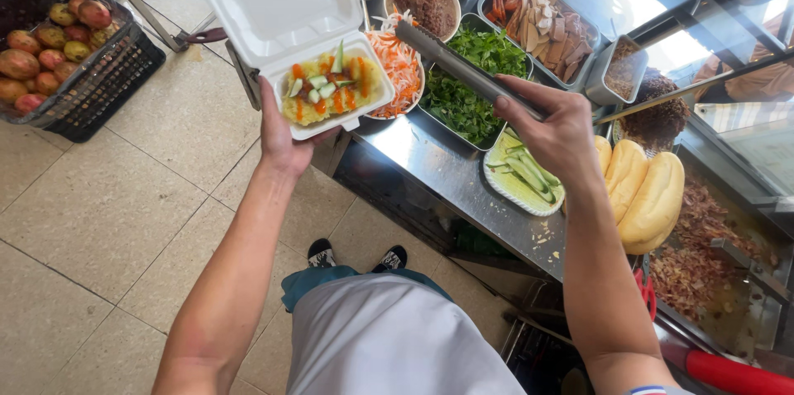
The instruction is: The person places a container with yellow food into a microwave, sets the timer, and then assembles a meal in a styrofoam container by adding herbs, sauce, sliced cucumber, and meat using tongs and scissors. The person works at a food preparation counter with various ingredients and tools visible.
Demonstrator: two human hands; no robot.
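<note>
A: Left of centre, the left hand (279, 137) cups the open white foam clamshell box (302, 27) from below, filled with yellow rice, carrot and cucumber. Held off the counter, it could tip and spill

B: And the right hand (556, 129), centre right, is closed around long steel tongs (463, 68) reaching over the tray of green herbs (475, 81). Leaves could drop before reaching the box

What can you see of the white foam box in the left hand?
The foam box is white, hinged and open, its lid tilted up and away. The lower half holds yellow rice topped with cucumber and carrot pieces. It looks like light, smooth foam. The left hand grips it from beneath at the near edge, holding it in the air beside the steel counter.
</note>
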